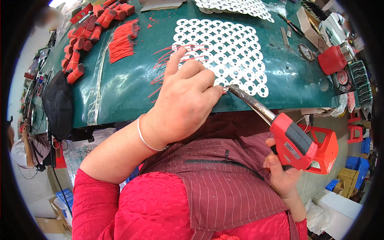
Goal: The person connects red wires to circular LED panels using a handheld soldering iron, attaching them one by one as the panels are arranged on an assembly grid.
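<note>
My left hand (182, 100) is over the near left part of a sheet of white ring-shaped discs (240, 52). One finger points away from me while the others curl. Its fingertips on the right side close on a red wire, of which only a small bit shows beside a near-edge disc. In my right hand (280, 172) is a red and black soldering gun (294, 142) with a long metal barrel. The gun's dark tip meets that disc beside my left fingertips. Several thin red wires (162, 60) fan out to the left from the discs, partly hidden by my left hand.
Loose red wires (123, 42) lie on the green table (136, 84), with red wire bundles (74, 64) farther left. A black mesh cap (58, 104) sits at the left edge. Another disc sheet (236, 6) is at the back. A red container (332, 60) stands right.
</note>
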`<state>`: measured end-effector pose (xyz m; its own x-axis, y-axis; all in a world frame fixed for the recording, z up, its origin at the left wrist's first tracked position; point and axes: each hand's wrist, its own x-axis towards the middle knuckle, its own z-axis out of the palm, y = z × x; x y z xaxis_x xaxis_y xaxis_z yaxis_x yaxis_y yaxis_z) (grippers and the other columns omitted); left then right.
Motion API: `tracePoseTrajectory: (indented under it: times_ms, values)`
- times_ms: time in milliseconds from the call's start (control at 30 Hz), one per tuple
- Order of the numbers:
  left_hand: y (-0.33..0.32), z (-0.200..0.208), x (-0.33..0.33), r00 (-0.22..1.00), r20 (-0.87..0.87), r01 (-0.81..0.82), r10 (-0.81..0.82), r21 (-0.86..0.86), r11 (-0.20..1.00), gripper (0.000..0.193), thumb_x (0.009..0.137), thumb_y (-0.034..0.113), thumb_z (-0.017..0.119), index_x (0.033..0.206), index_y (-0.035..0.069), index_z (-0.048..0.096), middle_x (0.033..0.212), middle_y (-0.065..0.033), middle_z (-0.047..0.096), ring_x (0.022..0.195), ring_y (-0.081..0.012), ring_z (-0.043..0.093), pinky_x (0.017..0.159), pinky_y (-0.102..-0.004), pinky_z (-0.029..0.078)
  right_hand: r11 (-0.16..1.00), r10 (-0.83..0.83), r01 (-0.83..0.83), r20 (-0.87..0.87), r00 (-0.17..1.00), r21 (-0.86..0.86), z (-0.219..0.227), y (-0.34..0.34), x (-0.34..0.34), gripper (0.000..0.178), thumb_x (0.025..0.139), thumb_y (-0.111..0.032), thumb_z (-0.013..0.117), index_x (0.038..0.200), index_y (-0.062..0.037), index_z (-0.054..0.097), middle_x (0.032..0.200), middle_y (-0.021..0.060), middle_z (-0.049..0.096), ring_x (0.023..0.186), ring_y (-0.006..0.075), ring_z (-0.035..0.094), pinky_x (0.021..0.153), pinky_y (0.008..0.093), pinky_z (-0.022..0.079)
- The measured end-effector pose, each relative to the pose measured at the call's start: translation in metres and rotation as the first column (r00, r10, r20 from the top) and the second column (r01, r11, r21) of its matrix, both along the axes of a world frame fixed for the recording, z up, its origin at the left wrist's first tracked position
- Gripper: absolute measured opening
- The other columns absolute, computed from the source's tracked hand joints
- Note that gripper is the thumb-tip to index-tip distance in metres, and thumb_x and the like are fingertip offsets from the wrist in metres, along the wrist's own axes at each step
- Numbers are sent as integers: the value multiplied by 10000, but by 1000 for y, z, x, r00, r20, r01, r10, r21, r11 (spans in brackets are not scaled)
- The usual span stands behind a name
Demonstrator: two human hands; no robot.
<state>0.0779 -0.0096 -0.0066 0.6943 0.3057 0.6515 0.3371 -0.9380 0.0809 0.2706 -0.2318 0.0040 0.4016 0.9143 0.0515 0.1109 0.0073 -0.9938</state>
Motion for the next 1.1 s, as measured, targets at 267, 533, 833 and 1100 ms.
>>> tracePoseTrajectory:
  times_ms: [267, 533, 833, 1100]
  values:
    - [-1, 2, 1, 999, 34, 1, -1, -11, 1000, 131, 703, 64, 734, 819, 126, 733, 750, 2, 534, 813, -206, 570, 1084, -513, 374, 987, 153, -160, 281, 947, 2, -18, -10, 19, 373, 943, 27, 594, 1301, 58, 496, 1074, 138, 633, 697, 116, 594, 605, 270, 518]
    - [-1, 2, 0, 1000, 18, -5, 5, -11, 1000, 127, 703, 61, 736, 811, 127, 731, 757, 3, 544, 827, -207, 581, 1074, -518, 382, 992, 81, -100, 224, 971, 76, -12, -3, 12, 386, 943, 9, 602, 1309, 53, 485, 1173, 178, 634, 683, 114, 582, 601, 277, 528]
    - [-1, 11, -1, 997, 58, -40, 43, -50, 998, 153, 686, 52, 766, 815, 129, 733, 808, 8, 604, 930, -234, 595, 1048, -533, 390, 994, 84, -98, 206, 975, 57, -12, -4, 13, 380, 945, 7, 592, 1306, 52, 485, 1192, 186, 622, 685, 114, 577, 603, 282, 531]
    - [5, 13, -3, 996, 13, -82, 83, -75, 994, 129, 697, 50, 764, 796, 129, 741, 775, 0, 581, 921, -242, 594, 1041, -561, 389, 990, 107, -121, 185, 977, 67, -14, 2, 10, 423, 950, 7, 583, 1350, 46, 453, 1214, 190, 614, 688, 113, 579, 610, 280, 531]
